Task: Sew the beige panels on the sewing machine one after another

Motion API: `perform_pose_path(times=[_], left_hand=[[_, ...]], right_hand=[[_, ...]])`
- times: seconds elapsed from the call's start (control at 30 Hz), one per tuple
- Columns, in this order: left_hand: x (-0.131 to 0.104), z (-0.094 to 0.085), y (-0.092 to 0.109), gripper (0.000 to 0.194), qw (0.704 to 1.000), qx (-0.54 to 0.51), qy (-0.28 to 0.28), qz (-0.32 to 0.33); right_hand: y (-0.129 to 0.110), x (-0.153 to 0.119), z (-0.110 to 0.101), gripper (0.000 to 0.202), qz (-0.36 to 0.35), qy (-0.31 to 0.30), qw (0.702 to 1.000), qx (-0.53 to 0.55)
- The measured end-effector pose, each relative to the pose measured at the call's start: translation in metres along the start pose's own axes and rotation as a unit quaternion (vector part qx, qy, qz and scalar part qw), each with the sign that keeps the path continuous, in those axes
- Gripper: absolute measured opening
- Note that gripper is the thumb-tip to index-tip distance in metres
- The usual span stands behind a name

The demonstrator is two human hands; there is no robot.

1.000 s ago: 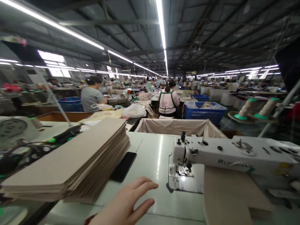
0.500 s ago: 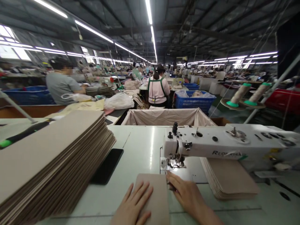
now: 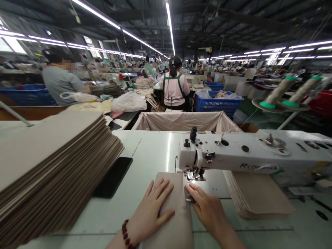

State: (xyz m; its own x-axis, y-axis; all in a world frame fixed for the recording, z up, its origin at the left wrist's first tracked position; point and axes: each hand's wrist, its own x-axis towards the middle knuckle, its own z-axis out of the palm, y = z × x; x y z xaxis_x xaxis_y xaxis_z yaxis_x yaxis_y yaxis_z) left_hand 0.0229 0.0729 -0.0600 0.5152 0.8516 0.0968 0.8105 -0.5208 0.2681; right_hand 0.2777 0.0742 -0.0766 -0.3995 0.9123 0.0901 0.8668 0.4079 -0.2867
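A long beige padded panel (image 3: 176, 224) lies on the pale green table, its far right corner close beside the presser foot of a white sewing machine (image 3: 223, 152). Flat on the panel rests my left hand (image 3: 153, 207), fingers spread, a dark red bead bracelet at the wrist. My right hand (image 3: 207, 207) is at the panel's right edge, just in front of the needle area, its fingers together over a small metal part. Whether it pinches the panel's edge is hard to make out.
A tall stack of beige panels (image 3: 57, 152) stands at left, beside a black phone (image 3: 114, 177). More pieces (image 3: 261, 197) lie behind the machine arm. Beyond the table are a cloth-lined bin (image 3: 178, 121), thread cones (image 3: 280, 91) and two people working.
The panel has moved forward to beside the presser foot, with my left hand moving forward on it. My right hand remains near the needle area. The view has shifted slightly.
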Motion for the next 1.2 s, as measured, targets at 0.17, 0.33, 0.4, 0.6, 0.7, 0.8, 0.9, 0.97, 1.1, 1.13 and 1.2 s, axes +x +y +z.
perform_pose_path(times=[0.17,0.33,0.4,0.6,0.7,0.8,0.9,0.97,1.1,1.13,1.2], left_hand=[[0.0,-0.001,0.003,0.073,1.0,-0.012,0.01,0.001],[0.001,-0.003,0.003,0.072,1.0,-0.017,-0.002,-0.002],[0.001,-0.004,0.003,0.072,1.0,-0.021,-0.007,-0.006],[0.001,-0.007,0.003,0.067,0.999,-0.038,0.007,-0.004],[0.001,-0.007,0.002,0.067,0.999,-0.043,0.005,-0.002],[0.001,-0.007,0.001,0.065,0.999,-0.047,-0.002,-0.002],[0.0,-0.007,0.0,0.062,0.999,-0.053,0.001,0.001],[0.0,-0.008,0.0,0.059,0.998,-0.055,0.001,0.004],[0.0,-0.008,0.0,0.053,0.999,-0.052,-0.007,0.007],[0.0,-0.008,0.0,0.052,0.999,-0.052,-0.007,0.008],[0.001,-0.008,0.0,0.05,0.999,-0.053,-0.001,0.011]], right_hand=[[0.0,0.0,-0.001,0.074,0.001,-0.008,1.0,-0.004],[0.001,0.001,-0.002,0.073,0.0,-0.014,1.0,-0.008],[0.001,0.001,-0.003,0.073,-0.001,-0.016,1.0,-0.007],[0.001,0.001,-0.003,0.075,0.0,-0.011,1.0,0.001],[0.001,0.002,-0.004,0.073,0.002,-0.016,1.0,-0.001],[-0.001,0.003,-0.007,0.074,0.007,-0.021,1.0,-0.001],[-0.003,0.003,-0.01,0.074,0.007,-0.019,1.0,-0.002],[-0.004,0.003,-0.012,0.073,0.005,-0.021,1.0,-0.002],[-0.004,0.003,-0.015,0.072,0.003,-0.031,1.0,0.005],[-0.004,0.003,-0.014,0.072,0.004,-0.033,0.999,0.008],[-0.002,0.003,-0.012,0.073,0.006,-0.029,0.999,0.013]])
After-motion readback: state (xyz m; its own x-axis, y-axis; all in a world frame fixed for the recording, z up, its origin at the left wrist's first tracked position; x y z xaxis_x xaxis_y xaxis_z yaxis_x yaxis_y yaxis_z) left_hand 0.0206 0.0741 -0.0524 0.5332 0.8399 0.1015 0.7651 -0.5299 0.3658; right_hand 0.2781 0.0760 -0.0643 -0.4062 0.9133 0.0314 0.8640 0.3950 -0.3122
